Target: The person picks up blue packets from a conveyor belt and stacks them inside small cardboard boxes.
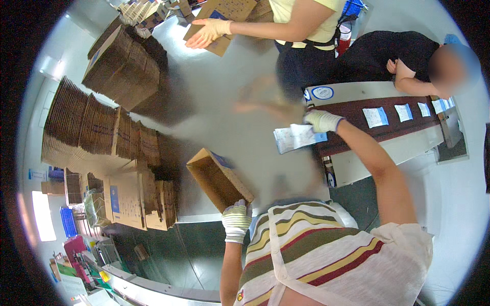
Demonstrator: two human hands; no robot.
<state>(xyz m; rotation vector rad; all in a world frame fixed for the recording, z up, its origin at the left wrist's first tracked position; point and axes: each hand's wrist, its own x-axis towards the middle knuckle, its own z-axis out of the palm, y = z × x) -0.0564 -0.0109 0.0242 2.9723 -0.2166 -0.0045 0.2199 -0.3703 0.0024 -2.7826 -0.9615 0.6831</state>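
A: Your left hand (236,220) has its grip pressed on one near corner of the open box (219,179), which sits tilted at the near edge of the surface (240,66). It could tip off toward you, I think.

B: And the right?

A: Your right hand (322,121) pinches the packets (297,137) at one end, above the belt (388,115). Loose ones could slide out.

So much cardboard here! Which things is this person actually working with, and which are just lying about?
In hand:
- open cardboard box, gripped by the gloved left hand
- white paper packet, held by the gloved right hand

Lying about:
- stacks of flattened boxes on the table
- packets on the conveyor belt
- the flat box under a co-worker's hand
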